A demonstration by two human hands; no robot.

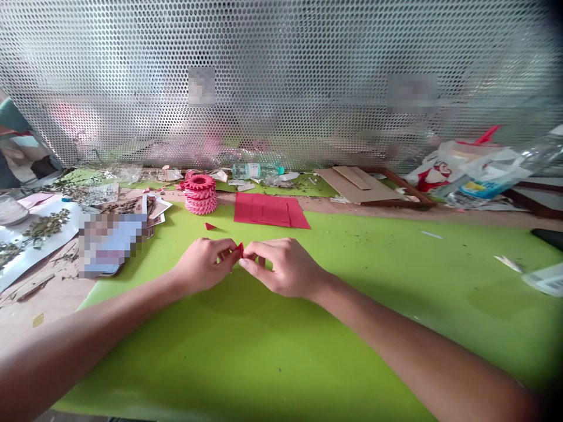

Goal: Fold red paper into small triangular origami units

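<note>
My left hand (203, 265) and my right hand (284, 267) meet over the green mat (308, 328), both pinched on a small folded red paper piece (239, 249) between the fingertips. Only a corner of that piece shows. Another small folded red piece (210, 226) lies on the mat just beyond my left hand. Further back lie a flat stack of red paper sheets (269, 210) and a round ringed stack of red and pink folded paper (199, 194).
A perforated metal screen (281, 76) closes off the back. Along it lie a plastic bottle (256, 170), cardboard pieces (357, 183) and plastic bags (475, 170). At the left are dried leaves on white paper (39, 231) and a blurred booklet (109, 243). A dark object (548, 237) sits at the right edge.
</note>
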